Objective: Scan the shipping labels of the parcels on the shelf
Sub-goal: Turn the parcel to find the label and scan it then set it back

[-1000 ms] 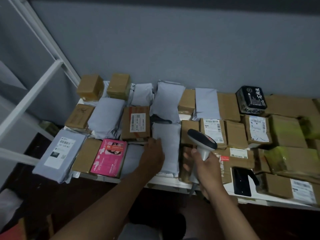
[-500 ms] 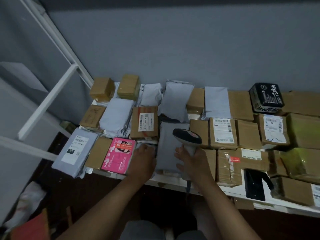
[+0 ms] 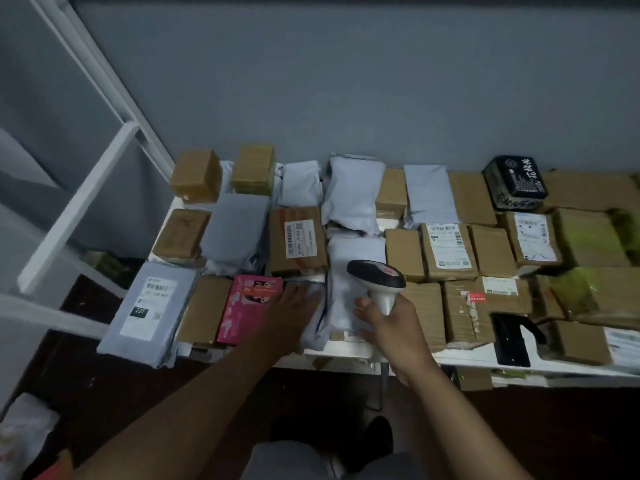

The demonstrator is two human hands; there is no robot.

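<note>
The shelf (image 3: 346, 355) is covered with parcels. Left of the scanner (image 3: 377, 278), at the shelf's left front corner, lies a grey bag (image 3: 152, 313) with its label up. Next to it comes a brown box (image 3: 204, 310), then a pink box (image 3: 247, 306). The left hand (image 3: 291, 313) rests with loose, open fingers on a white bag (image 3: 346, 299) just left of the scanner. The right hand (image 3: 391, 323) grips the scanner's handle above this bag.
</note>
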